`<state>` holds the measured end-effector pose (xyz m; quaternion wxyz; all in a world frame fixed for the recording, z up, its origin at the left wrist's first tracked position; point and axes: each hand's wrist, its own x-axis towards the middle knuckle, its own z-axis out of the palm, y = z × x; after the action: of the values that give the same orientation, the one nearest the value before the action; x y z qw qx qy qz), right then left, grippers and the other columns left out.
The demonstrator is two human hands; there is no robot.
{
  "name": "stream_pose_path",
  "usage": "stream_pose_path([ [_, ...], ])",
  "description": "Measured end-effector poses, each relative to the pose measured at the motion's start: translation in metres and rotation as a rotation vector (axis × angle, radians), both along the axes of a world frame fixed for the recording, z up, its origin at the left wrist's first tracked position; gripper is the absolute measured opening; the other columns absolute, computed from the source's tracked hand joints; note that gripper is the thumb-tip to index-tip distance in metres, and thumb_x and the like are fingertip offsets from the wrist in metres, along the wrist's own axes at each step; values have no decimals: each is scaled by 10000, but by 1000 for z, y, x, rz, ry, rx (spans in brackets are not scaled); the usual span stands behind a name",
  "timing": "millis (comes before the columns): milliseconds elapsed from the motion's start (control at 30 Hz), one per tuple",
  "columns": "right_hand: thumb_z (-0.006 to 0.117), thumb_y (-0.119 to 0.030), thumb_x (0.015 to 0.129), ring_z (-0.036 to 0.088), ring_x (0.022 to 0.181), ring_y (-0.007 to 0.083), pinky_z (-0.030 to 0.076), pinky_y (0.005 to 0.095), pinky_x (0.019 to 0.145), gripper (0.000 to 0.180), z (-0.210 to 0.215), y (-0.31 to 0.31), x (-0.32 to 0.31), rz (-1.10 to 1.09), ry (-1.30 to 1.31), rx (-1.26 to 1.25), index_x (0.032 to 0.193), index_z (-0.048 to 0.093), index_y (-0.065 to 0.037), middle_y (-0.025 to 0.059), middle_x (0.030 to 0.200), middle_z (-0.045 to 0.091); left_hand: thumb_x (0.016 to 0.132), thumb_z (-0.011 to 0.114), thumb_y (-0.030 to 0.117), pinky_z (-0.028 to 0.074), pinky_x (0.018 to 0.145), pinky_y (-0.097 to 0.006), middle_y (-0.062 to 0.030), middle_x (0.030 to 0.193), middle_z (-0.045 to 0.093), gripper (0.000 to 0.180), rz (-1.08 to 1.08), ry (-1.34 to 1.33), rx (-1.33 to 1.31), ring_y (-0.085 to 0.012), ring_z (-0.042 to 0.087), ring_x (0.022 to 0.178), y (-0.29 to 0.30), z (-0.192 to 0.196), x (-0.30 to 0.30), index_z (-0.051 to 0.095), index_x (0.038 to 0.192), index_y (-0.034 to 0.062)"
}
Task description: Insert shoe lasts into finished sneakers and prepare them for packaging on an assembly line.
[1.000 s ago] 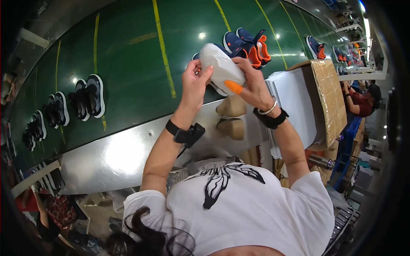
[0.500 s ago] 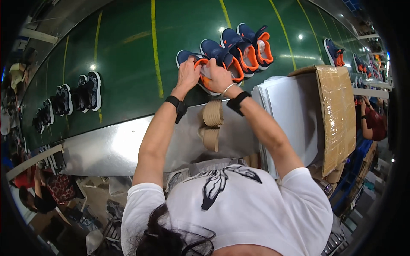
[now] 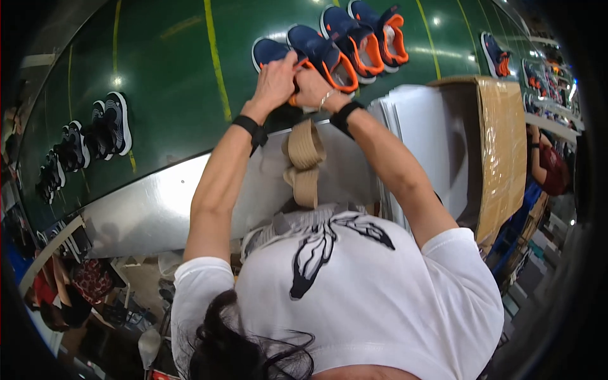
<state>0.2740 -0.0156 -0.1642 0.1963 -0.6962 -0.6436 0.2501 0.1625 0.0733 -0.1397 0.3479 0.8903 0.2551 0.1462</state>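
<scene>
My left hand (image 3: pixel 274 83) is closed on the near side of a navy sneaker (image 3: pixel 268 52) with a white sole, its fingers at the collar. My right hand (image 3: pixel 313 87) grips the same shoe from the right, fingers bent down at its opening. Both hands hide most of the orange lining. Close by on the right stand several matching sneakers, including one (image 3: pixel 311 45) next to my hands, another (image 3: pixel 348 35) beyond it and one (image 3: pixel 387 37) with its strap raised. Their toes point away from me.
The shoes stand on a green conveyor belt (image 3: pixel 171 82) with yellow lines. Nearer me, a metal ledge (image 3: pixel 152 196) carries stacked tan ribbed curved pieces (image 3: pixel 306 144). White paper sheets (image 3: pixel 418 139) and an open cardboard box (image 3: pixel 500 152) are at right; black shoes (image 3: pixel 116 123) at left.
The view has shifted, so belt and shoes appear higher in the picture. My hands have closed in over the sneaker's opening, and my right hand's fingers are now more bent.
</scene>
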Motion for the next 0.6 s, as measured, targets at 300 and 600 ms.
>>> stream_pose_path([
  [300,700,-100,754,597,648,185,480,299,611,138,124,-129,-11,-473,140,281,783,601,-8,87,688,602,643,635,33,492,736,-349,-135,911,608,307,-206,-519,15,-296,609,818,-105,86,-122,584,945,10],
  [600,665,-60,786,515,682,95,431,245,620,86,91,-203,-137,-410,720,103,834,613,-11,32,727,589,608,788,140,466,852,-409,-135,1100,582,592,-292,-336,20,-337,536,1012,-161,64,-156,537,1126,-1],
])
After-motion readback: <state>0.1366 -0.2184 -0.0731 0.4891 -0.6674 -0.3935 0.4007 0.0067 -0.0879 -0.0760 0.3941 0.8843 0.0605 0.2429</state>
